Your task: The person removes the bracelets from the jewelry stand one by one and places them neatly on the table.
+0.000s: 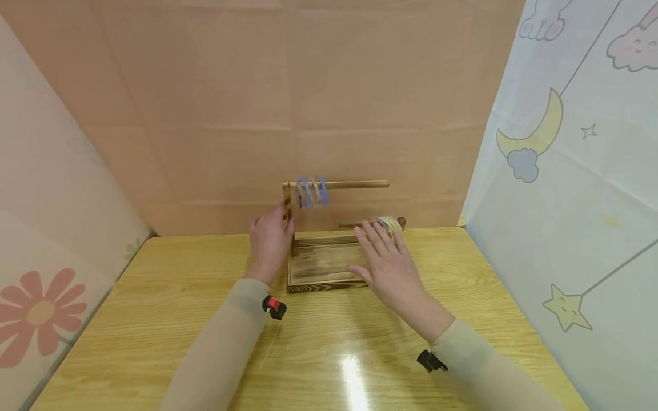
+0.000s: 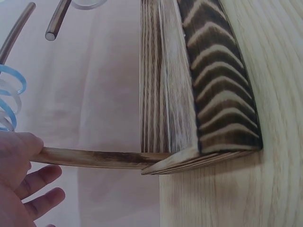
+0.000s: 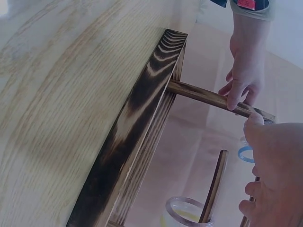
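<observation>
A wooden stand with dark burnt grain has a shallow tray [image 1: 324, 262] at its base. My left hand [image 1: 269, 242] holds its upright left post [image 2: 94, 158] between thumb and fingers. From the post's top an upper rod [image 1: 360, 184] runs right, carrying several blue and clear rings [image 1: 323, 192] at its left end. Clear and yellow rings [image 1: 389, 223] hang on a shorter, lower rod [image 1: 348, 225], near the right post. My right hand [image 1: 388, 265] is held with fingers straight over the tray's right side, hiding part of it. It grips nothing.
The stand sits toward the back of a wooden table [image 1: 319, 342]. Behind it hangs a plain tan cloth [image 1: 329, 103]. Printed cloth walls rise at the left [image 1: 51, 200] and right [image 1: 565, 228].
</observation>
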A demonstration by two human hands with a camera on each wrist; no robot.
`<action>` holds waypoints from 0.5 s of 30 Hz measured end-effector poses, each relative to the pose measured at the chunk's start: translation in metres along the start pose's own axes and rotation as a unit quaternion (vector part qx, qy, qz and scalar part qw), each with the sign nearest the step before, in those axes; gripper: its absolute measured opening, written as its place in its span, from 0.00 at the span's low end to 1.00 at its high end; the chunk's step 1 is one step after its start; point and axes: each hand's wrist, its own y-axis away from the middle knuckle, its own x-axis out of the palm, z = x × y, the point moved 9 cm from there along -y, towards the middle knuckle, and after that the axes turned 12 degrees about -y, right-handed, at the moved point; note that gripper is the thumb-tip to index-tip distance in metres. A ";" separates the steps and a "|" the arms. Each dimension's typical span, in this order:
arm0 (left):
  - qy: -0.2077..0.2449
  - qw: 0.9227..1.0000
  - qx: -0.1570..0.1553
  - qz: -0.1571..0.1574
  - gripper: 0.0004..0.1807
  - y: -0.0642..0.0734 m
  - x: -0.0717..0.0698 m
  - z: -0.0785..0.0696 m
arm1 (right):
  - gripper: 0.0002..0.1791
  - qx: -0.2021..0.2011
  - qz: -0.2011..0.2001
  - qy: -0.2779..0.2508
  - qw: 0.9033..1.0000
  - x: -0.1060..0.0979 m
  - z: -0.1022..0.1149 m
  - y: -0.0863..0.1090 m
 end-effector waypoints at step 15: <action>0.006 0.999 0.024 -0.035 0.41 0.011 -0.030 -0.011 | 0.48 -0.039 0.003 0.007 0.999 -0.011 0.008 -0.014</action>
